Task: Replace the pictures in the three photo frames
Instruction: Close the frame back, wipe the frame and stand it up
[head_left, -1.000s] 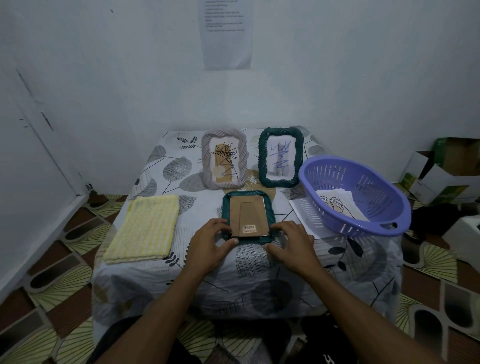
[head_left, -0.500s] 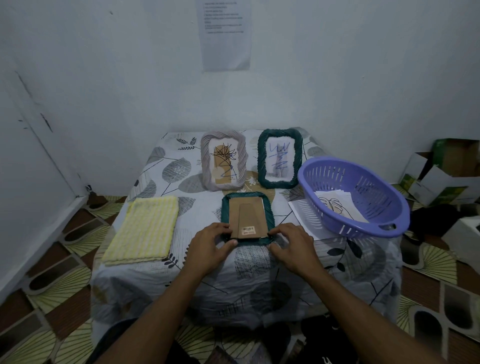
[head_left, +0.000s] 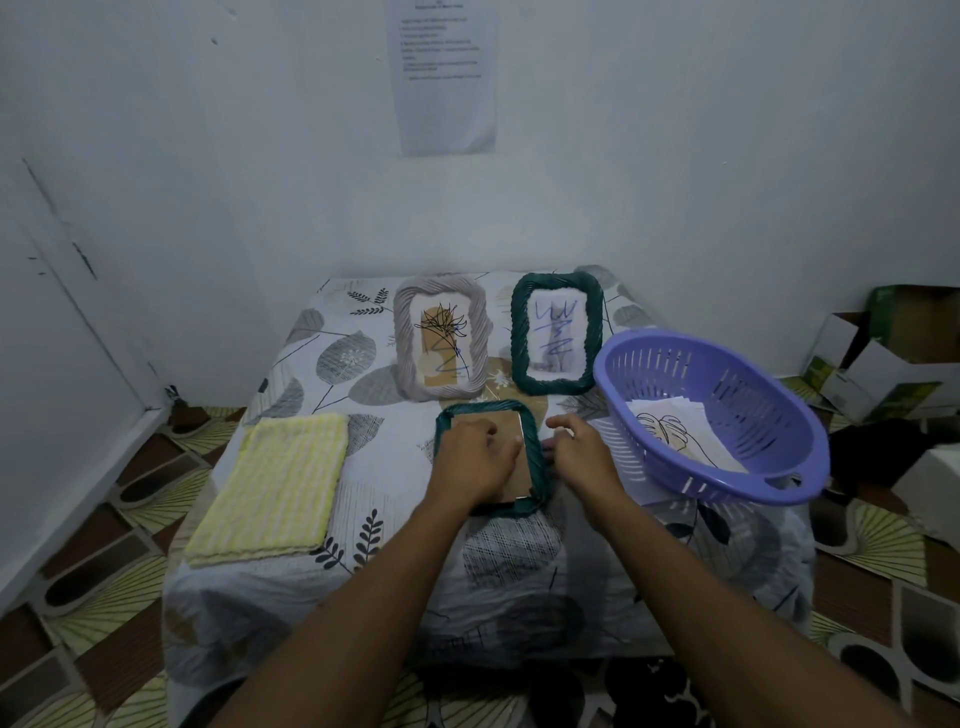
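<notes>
The green frame (head_left: 491, 457) lies face down at the worktop's (head_left: 395, 499) centre, under our flat left hand (head_left: 475, 460); our right hand (head_left: 582, 452), half open and empty, touches its 3 o'clock edge. White walls (head_left: 208, 156) close in; patterned floor (head_left: 104, 597) below.

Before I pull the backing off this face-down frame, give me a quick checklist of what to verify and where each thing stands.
1. Face-down green frame flat on the table: ok.
2. Left hand on the brown backing board: ok.
3. Right hand steadying the frame's right edge: ok, touching or nearly.
4. Backing clips released: cannot tell, hands cover them.
5. Replacement pictures within reach in the purple basket: ok.
6. Two standing frames, grey and green, clear of the hands: ok.
</notes>
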